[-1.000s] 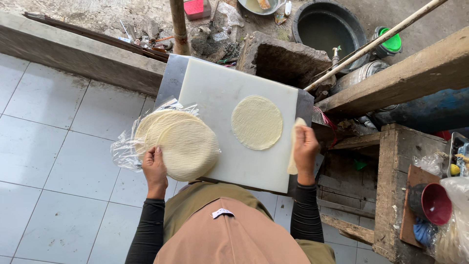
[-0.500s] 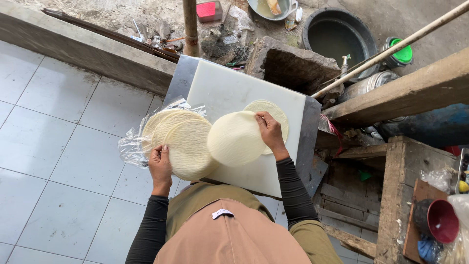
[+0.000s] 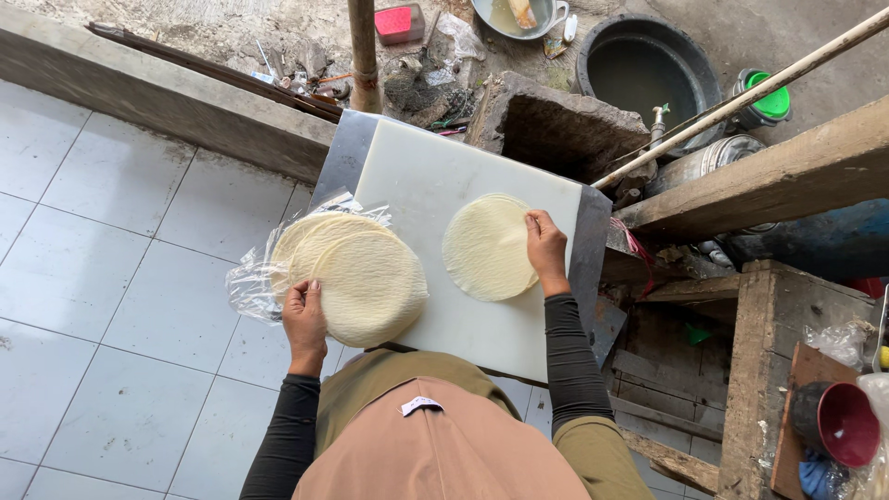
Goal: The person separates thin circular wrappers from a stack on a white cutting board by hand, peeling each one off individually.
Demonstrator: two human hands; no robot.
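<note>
Half a second ago the right hand (image 3: 546, 250) carried a round wrapper in the air over the one already on the board; now that wrapper (image 3: 488, 246) lies flat on the white board (image 3: 435, 176), covering the earlier one, with the hand's fingers spread flat on its right edge, gripping nothing. The left hand (image 3: 304, 319) has stayed put, fingers curled on the near edge of the stack (image 3: 356, 278) of wrappers, which sits on a clear plastic bag (image 3: 248, 287) at the board's left side.

The board rests on a metal counter (image 3: 335, 162). Left of it lies a pale tiled floor (image 3: 111, 259) edged by a concrete curb (image 3: 176, 102); beyond are a dark basin (image 3: 644, 74), wooden beams (image 3: 769, 176) and a red cup (image 3: 847, 423).
</note>
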